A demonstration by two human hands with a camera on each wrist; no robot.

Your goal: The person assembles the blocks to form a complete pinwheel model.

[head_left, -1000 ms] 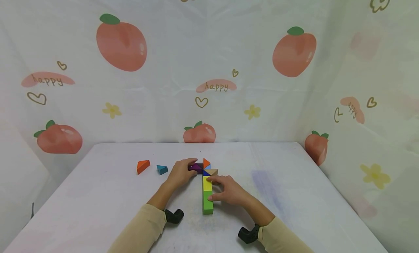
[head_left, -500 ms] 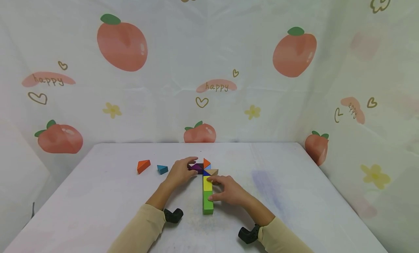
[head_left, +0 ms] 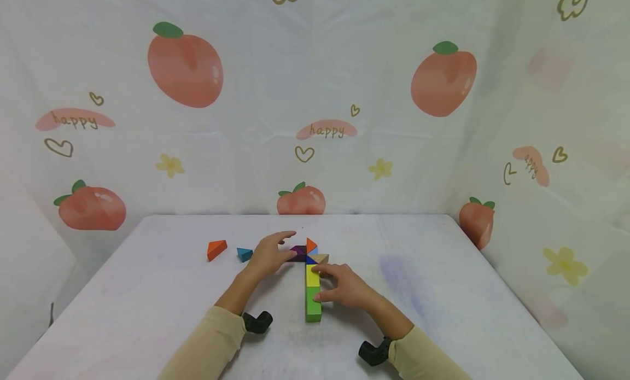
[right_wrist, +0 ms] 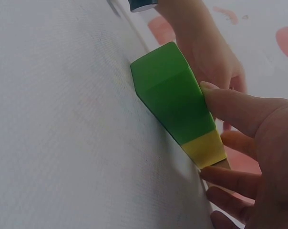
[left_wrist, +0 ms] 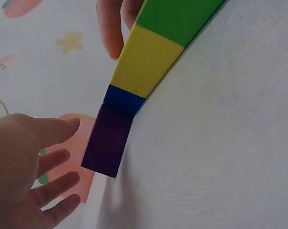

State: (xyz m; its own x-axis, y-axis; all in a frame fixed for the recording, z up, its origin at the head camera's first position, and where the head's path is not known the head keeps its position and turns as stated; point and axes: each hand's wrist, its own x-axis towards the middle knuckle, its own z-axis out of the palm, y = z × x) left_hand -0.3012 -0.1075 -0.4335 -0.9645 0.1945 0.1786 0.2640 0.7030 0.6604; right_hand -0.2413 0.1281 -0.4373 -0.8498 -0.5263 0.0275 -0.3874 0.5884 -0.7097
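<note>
In the head view a row of wooden blocks lies mid-table: a green block (head_left: 313, 304) nearest, then a yellow block (head_left: 312, 277) and a dark blue triangular block (head_left: 310, 261). A purple block (head_left: 299, 253) adjoins on the left. An orange triangle (head_left: 311, 245), a light blue piece (head_left: 313, 251) and a natural-wood triangle (head_left: 322, 258) complete the cluster. My left hand (head_left: 267, 254) is beside the purple block, fingers spread, holding nothing; the left wrist view shows a gap. My right hand (head_left: 346, 286) rests its thumb against the green block and its fingers along the yellow one.
Left of my left hand lie a loose orange triangular block (head_left: 216, 250) and a teal triangular block (head_left: 244, 254). The white table (head_left: 123, 314) meets a hanging cloth (head_left: 256, 95) printed with fruit at the back. Black wrist devices (head_left: 258, 322) sit at both cuffs.
My left hand has drawn back slightly to the left from the purple block, and its fingers have spread and lifted. The right hand and the row of blocks stay in place.
</note>
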